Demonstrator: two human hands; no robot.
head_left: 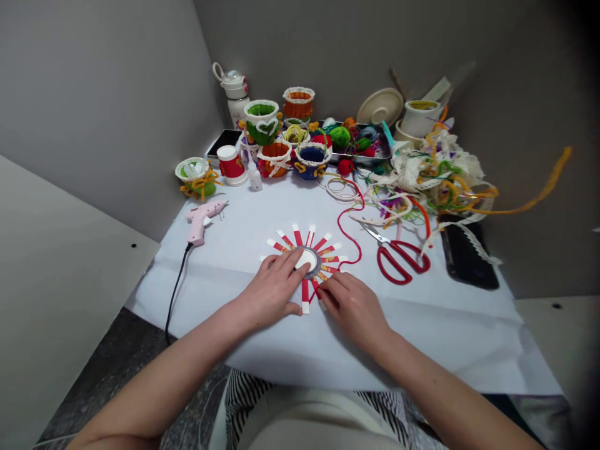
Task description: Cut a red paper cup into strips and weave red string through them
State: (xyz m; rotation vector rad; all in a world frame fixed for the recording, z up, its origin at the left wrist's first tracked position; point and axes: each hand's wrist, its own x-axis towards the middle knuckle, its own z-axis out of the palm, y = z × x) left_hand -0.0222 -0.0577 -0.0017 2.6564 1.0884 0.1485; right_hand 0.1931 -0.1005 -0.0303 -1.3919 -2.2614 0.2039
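Note:
A paper cup (310,257), cut into red strips with white tips that fan out flat like rays, lies on the table in front of me. My left hand (274,289) rests flat over its left side, fingers apart on the round white base and thumb near the lower strips. At the lower right strips, my right hand (355,305) has its fingers pinched together on red yarn (360,240). That yarn curves back toward a small red ball (345,167), and a short length crosses the lower strips. The fingertips of my right hand partly cover the pinch.
Red-handled scissors (402,262) lie slightly open at right, beside a black phone (469,259) and tangled yarn and lace (440,175). A pink glue gun (201,222) with a cord is at left. Yarn-covered cups (313,161) and a tray (382,153) of yarn balls line the back.

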